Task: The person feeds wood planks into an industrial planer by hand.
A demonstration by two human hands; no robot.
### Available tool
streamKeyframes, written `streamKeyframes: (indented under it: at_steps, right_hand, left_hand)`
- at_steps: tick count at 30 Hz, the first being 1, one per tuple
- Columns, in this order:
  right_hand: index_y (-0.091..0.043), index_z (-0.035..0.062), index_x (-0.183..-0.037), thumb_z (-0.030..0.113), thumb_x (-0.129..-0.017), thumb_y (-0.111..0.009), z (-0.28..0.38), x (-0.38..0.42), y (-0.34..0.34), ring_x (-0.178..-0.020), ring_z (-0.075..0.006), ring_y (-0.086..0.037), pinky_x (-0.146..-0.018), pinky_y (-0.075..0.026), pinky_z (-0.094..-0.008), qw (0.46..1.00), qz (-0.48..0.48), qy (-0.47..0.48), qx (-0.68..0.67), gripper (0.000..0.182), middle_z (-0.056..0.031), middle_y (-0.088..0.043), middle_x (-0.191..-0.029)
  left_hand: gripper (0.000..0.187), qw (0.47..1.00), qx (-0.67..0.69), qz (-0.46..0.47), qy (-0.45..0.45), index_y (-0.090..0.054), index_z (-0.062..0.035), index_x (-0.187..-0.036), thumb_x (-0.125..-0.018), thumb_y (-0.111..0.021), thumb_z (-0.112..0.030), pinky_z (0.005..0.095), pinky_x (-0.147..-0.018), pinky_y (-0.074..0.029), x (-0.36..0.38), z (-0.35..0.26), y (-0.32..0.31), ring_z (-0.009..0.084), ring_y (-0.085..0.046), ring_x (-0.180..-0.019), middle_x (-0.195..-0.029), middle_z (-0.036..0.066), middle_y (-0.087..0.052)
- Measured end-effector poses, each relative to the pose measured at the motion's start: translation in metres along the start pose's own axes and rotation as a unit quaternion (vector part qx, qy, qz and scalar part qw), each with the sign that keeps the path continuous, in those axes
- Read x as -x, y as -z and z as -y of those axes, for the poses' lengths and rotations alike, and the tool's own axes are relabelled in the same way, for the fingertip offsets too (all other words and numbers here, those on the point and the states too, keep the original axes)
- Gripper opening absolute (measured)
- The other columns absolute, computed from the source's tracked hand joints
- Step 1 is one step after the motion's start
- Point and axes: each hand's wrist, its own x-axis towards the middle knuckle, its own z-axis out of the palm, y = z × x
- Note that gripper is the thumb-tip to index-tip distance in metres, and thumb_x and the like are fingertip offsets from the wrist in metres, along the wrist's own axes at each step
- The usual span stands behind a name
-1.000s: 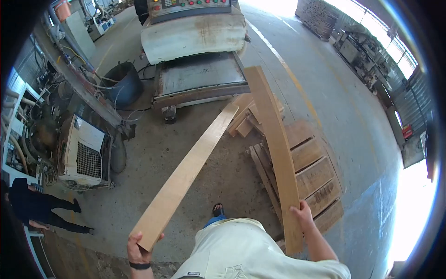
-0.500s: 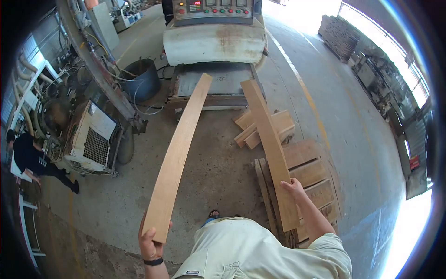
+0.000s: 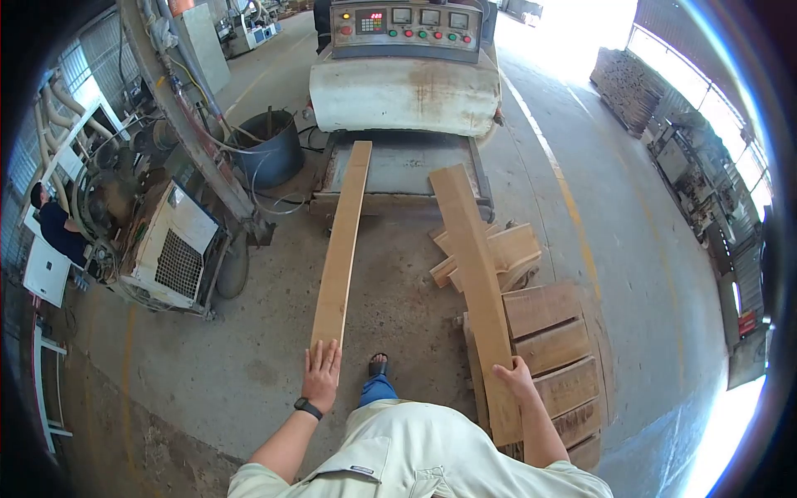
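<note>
My left hand is at the near end of a long, narrow wooden board. Its fingers lie along the top face; the thumb is hidden. The board's far end is over the bed of a machine, just below its pale, rust-stained cover. My right hand grips a second wooden board near its lower end, thumb on top. That board slants up and left, its far end in front of the bed's right side.
Below the second board are a stack of planks and several short wood pieces. At left stand a metal post, a dark bin and a white box with a grille. Another person is at far left.
My left hand has changed from holding the board's edges to having its fingers on top. The first board has swung straighter toward the machine. A foot has come forward; the other person has shifted.
</note>
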Motion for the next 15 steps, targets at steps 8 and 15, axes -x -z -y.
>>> streamKeyframes:
  at_steps: [8, 15]
  right_hand:
    - [-0.056, -0.0016, -0.121, 0.027, -0.078, -0.088, 0.017, -0.034, -0.053, -0.099, -0.0189, -0.065, -0.087, -0.053, -0.0335, 0.999, -0.017, -0.007, -0.03, 0.061, -0.0118, -0.067, -0.109]
    - [-0.053, -0.0018, -0.124, 0.028, -0.081, -0.086, 0.084, -0.072, -0.117, -0.103, -0.0185, -0.062, -0.091, -0.051, -0.0335, 0.999, -0.02, -0.029, -0.027, 0.061, -0.0108, -0.065, -0.112]
  left_hand:
    - [0.06, 0.999, -0.034, 0.018, -0.001, -0.027, -0.0076, -0.158, -0.1, -0.04, -0.014, 0.0634, -0.123, -0.014, -0.119, 0.055, -0.091, 0.036, -0.02, -0.153, -0.168, 0.006, -0.021]
    - [0.06, 0.998, -0.06, 0.015, -0.03, -0.025, -0.0075, -0.159, -0.101, -0.04, -0.013, 0.0611, -0.124, -0.015, -0.271, 0.093, -0.123, 0.0364, -0.021, -0.153, -0.168, 0.007, -0.018]
